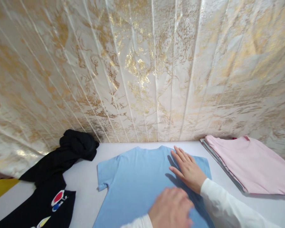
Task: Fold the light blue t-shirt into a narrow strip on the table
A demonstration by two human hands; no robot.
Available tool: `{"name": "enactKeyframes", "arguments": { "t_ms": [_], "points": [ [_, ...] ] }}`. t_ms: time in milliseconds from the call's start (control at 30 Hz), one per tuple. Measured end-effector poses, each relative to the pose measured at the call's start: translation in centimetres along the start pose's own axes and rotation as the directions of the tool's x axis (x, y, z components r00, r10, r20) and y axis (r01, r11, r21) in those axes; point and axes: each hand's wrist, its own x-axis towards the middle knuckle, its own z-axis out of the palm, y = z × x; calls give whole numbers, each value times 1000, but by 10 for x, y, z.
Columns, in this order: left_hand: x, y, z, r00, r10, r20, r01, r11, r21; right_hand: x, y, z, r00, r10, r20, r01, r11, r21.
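Observation:
A light blue T-shirt [133, 177] lies spread flat on the white table [85, 177], neck toward the wall. My right hand [187, 169] rests flat on its right shoulder area, fingers stretched out and together, holding nothing. My left hand [172, 207] hovers over or presses the shirt's lower middle; it is blurred by motion and I see only its back, so its fingers are unclear. Both arms wear white sleeves.
A crumpled black garment [57, 177] with a colourful print lies at the left. A yellow and red cloth [0, 186] shows at the far left edge. A folded stack topped by a pink shirt [251, 164] sits at the right. A gold-patterned wall [142, 69] rises behind.

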Motion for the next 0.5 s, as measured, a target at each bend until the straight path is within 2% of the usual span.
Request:
{"name": "enactKeyframes", "arguments": {
  "t_ms": [33,67,100,133,233,333,500],
  "points": [
    [-7,-23,-14,985,-161,-69,161,987,5,-1,-3,3,999,44,-14,-45,999,-18],
    [-14,-46,-26,949,-300,-100,305,952,37,-4,-5,6,996,88,-28,-89,995,-38],
    [-22,-69,-37,908,-410,-88,417,905,86,-7,-5,9,991,124,-40,-126,990,-58],
    [-30,-91,-45,873,-485,-50,487,863,133,-10,-3,13,987,152,-49,-156,985,-76],
    [-48,-138,-53,811,-581,-71,584,795,162,-19,8,23,981,186,-52,-191,974,-126],
    [-56,-154,-47,778,-619,-108,628,763,155,-23,19,29,978,202,-44,-207,964,-170],
    [-56,-150,-41,766,-634,-105,643,756,123,-20,26,27,974,226,3,-221,953,-205]
  ]
}}
